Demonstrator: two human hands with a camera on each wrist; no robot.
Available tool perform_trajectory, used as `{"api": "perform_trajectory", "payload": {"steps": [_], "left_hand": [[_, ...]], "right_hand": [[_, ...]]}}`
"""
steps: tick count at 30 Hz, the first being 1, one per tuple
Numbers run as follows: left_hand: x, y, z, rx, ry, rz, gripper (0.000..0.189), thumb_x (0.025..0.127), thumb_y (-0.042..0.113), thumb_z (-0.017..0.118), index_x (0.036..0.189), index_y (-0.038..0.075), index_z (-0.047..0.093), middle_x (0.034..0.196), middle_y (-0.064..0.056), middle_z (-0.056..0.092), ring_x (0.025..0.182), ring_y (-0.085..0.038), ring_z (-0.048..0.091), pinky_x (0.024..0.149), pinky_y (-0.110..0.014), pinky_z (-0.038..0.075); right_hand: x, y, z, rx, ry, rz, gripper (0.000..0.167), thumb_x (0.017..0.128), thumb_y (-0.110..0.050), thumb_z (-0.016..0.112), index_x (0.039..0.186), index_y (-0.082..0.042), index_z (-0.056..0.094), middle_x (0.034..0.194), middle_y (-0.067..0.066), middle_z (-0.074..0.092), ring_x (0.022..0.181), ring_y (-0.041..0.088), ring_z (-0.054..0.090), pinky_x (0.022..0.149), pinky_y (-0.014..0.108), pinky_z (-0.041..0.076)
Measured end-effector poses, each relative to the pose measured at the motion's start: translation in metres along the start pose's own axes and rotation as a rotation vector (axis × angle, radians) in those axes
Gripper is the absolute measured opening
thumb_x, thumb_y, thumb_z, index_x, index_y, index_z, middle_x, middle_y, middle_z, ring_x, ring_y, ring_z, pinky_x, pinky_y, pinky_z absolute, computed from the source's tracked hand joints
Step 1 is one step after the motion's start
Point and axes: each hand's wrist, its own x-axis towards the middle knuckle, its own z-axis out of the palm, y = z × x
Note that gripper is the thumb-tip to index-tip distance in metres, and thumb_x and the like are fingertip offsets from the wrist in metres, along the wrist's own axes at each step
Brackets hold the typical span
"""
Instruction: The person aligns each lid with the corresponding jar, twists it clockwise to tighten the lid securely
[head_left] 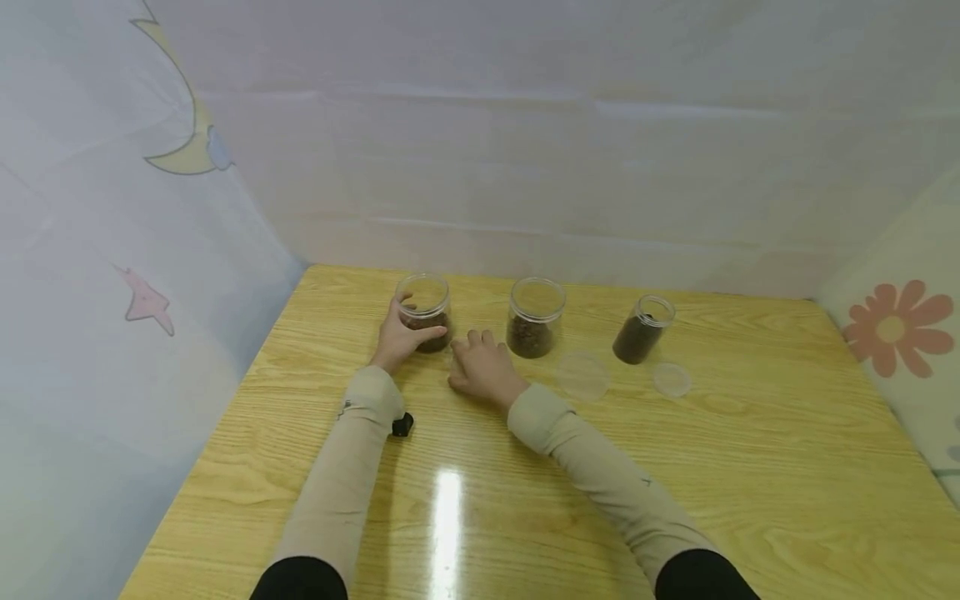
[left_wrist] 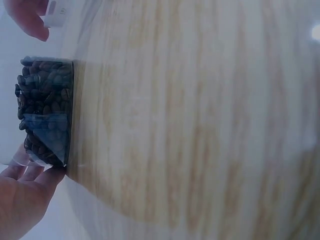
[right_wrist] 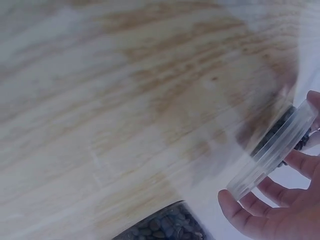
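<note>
My left hand (head_left: pixel 403 335) holds a clear jar (head_left: pixel 424 292) at the left of the row, with the thumb across its near side. Dark beans (left_wrist: pixel 46 95) fill its lower part, and the jar has no lid on. Just right of it, my right hand (head_left: pixel 486 368) grips a translucent round lid (right_wrist: pixel 272 152) by the rim, fingers spread along one side. In the right wrist view this lid is tilted and overlaps the beans of the jar behind it. The head view mostly hides the lid behind the right hand.
A second open jar of dark beans (head_left: pixel 534 321) stands right of my hands. Farther right is a narrower open jar (head_left: pixel 641 332) with dark contents. A large clear lid (head_left: pixel 583 376) and a smaller one (head_left: pixel 671 380) lie on the wooden table (head_left: pixel 750 467). A hanging cloth borders the back.
</note>
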Motion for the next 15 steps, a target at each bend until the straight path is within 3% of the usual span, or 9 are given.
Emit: {"api": "perform_trajectory", "payload": {"steps": [15], "left_hand": [[0.000, -0.006, -0.002, 0.024, -0.018, 0.013, 0.096, 0.064, 0.033, 0.083, 0.138, 0.013, 0.025, 0.134, -0.017, 0.036, 0.112, -0.029, 0.043, 0.091, -0.045, 0.040]], "right_hand": [[-0.017, 0.002, -0.013, 0.013, 0.028, -0.047, 0.063, 0.083, -0.046, 0.061, 0.131, -0.009, 0.047, 0.127, 0.019, 0.044, 0.112, 0.036, 0.042, 0.082, 0.050, 0.046]]}}
